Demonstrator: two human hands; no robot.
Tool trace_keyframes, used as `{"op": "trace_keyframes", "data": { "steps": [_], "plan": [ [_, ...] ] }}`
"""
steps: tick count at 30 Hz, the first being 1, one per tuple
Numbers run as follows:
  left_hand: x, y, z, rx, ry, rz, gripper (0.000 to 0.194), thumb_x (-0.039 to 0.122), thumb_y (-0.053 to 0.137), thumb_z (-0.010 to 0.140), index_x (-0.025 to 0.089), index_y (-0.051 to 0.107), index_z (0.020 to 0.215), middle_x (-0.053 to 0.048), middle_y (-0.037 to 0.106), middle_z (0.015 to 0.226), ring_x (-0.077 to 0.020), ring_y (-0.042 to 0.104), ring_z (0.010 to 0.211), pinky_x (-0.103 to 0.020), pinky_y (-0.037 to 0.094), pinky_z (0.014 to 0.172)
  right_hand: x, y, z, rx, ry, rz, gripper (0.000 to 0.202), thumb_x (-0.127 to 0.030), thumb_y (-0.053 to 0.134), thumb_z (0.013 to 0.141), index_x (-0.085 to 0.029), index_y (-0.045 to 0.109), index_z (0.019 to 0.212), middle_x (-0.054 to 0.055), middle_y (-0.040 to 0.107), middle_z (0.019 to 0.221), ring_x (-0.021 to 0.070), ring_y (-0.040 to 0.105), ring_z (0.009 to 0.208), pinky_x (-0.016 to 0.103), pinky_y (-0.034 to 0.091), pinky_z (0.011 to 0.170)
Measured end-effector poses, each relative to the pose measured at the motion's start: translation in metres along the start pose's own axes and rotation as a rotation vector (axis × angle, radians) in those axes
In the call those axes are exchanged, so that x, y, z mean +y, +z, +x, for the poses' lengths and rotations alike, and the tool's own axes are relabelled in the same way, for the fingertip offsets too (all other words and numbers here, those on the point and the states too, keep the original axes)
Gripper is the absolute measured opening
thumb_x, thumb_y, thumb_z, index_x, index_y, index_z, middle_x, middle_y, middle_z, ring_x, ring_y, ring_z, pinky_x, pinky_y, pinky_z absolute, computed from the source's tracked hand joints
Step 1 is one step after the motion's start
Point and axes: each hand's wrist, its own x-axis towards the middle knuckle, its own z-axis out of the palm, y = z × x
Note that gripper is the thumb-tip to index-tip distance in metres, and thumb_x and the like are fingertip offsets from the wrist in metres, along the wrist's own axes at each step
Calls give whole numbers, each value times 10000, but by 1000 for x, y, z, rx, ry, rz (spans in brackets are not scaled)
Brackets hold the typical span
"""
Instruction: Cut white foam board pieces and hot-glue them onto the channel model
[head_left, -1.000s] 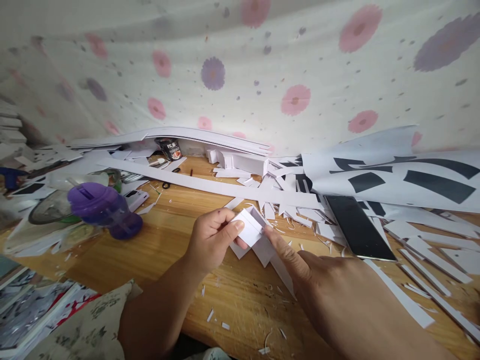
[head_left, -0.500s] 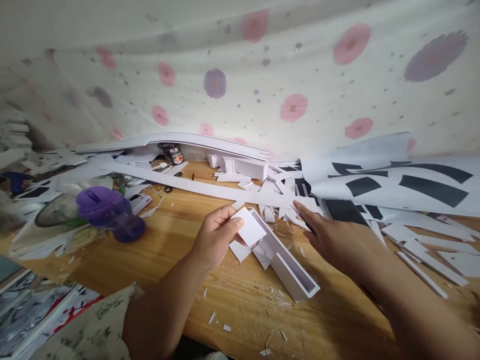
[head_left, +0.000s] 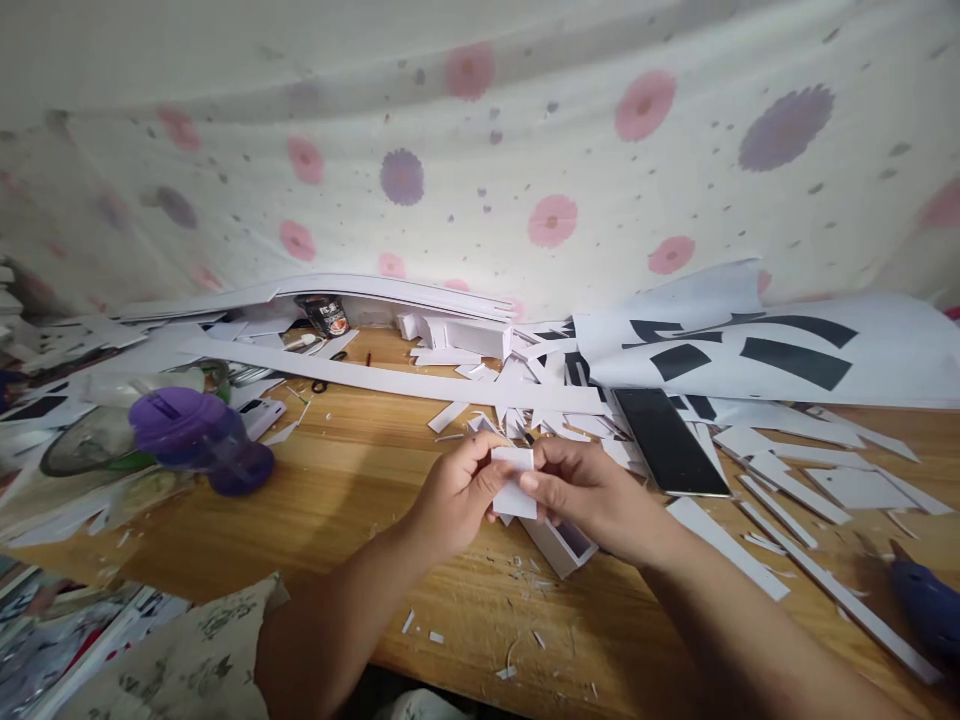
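- The left hand (head_left: 454,492) and right hand (head_left: 596,490) came together, pinching a small flat white card (head_left: 514,498) over the brown wooden table (head_left: 345,500).
- Beside them lay a white card box (head_left: 550,550).
- Right: a flat black phone (head_left: 671,440).
- Left: a purple plastic cup (head_left: 199,435).

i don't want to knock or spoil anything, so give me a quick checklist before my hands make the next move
1. Left hand has a grip on the small white piece: ok, thumb on its face.
2. Right hand has a grip too: ok, thumb at the piece's right side.
3. Small piece is apart from the white open box behind it: cannot tell, the hands hide part of the box.
4. Work area is free of loose scraps: not ok, bits lie on the wooden table around the hands.
5. Purple bottle is away from the hands: ok, well to the left.
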Motion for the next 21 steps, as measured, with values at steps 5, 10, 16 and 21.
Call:
{"op": "trace_keyframes", "data": {
  "steps": [5,10,16,21],
  "plan": [
    [11,16,3,53,-32,-8,429,604,478,835,177,506,847,32,531,582,-80,484,418,-179,397,374,3,5,-2,24,-66,121,340,-470,568,837,-159,532,703,-25,566,605,67,481,502,187,400,492],
    [8,33,11,216,-116,-45,550,733,435,769,185,461,727,55,465,477,-74,424,320,-163,323,271,9,0,-2,-27,-103,119,405,-507,551,840,-146,549,655,-33,528,517,48,410,410,170,325,404],
    [2,40,16,323,-197,-271,610,768,603,598,184,462,705,90,403,429,-51,352,299,-145,257,246,20,3,2,-7,-130,172,426,-507,552,839,-168,493,587,-50,457,473,40,354,375,169,251,355],
    [2,38,14,279,-251,-413,611,736,672,548,177,471,692,86,435,421,-62,393,294,-147,279,250,22,9,4,-30,-179,224,392,-467,560,849,-165,515,603,-40,483,497,41,357,393,176,248,368]
  ]
}}
